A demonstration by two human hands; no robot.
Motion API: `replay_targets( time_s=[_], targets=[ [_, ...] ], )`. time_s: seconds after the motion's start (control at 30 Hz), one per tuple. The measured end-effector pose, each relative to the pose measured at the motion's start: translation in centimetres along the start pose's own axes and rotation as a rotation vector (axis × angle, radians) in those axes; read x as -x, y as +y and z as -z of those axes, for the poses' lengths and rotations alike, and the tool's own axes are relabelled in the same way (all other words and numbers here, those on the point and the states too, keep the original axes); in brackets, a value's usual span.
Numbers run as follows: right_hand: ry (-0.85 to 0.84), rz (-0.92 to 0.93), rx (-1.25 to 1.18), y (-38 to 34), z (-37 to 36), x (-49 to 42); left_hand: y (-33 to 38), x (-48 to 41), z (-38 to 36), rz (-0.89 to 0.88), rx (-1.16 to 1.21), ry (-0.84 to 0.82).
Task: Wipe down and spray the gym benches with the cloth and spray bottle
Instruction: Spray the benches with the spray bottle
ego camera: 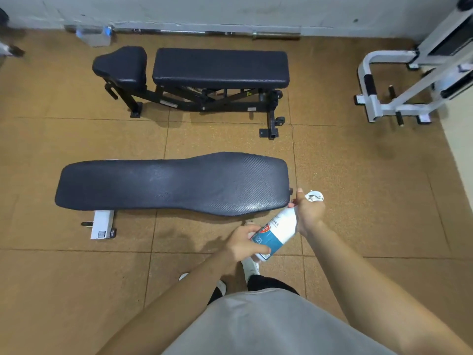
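both hands grip one spray bottle [275, 233], left hand [244, 243] at its base, right hand [308, 211] hiding its top along with one cloth [314, 196], beside the nearer bench [171, 184] of two benches [220, 67]

You have two gym benches in view: one flat bench with a single long contoured black textured pad [174, 184], and one adjustable bench on a black steel frame [220, 67]. The adjustable bench carries two black pads. You hold one white plastic spray bottle with a blue label [275, 234]; two bare hands grip it, the left hand [244, 243] and the right hand [308, 210]. One small white cloth with dark marks [314, 196] shows at the right hand. One chrome barbell [210, 33] lies along the wall. One white steel rack frame [399, 83] stands at the right. Two white shoes [250, 268] show below.
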State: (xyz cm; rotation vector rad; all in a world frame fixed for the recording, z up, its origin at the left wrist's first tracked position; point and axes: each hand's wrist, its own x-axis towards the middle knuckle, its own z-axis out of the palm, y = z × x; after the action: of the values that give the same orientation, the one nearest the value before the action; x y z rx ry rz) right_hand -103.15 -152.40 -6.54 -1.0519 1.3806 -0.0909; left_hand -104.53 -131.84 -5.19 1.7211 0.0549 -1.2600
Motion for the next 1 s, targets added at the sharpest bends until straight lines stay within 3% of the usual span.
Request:
replay_targets(
  time_s=[0.4, 0.57, 0.83, 1.0],
  targets=[
    [-0.123, -0.047, 0.082, 1.9, -3.0, 1.8, -3.8, 1.5, 1.8, -0.023, 0.040, 0.159],
    [-0.299, -0.029, 0.140, 3.7, -7.9, 5.1, -7.0, 4.7, 4.6, -0.019, 0.130, 0.254],
    [-0.384, 0.091, 0.327, 9.4, -17.5, 11.7, -11.9, 10.3, 10.7, -0.036, 0.247, 0.397],
    [-0.613, 0.091, 0.349, 12.7, -22.6, 16.6, -16.0, 13.6, 15.5, -0.042, 0.319, 0.468]
  ],
)
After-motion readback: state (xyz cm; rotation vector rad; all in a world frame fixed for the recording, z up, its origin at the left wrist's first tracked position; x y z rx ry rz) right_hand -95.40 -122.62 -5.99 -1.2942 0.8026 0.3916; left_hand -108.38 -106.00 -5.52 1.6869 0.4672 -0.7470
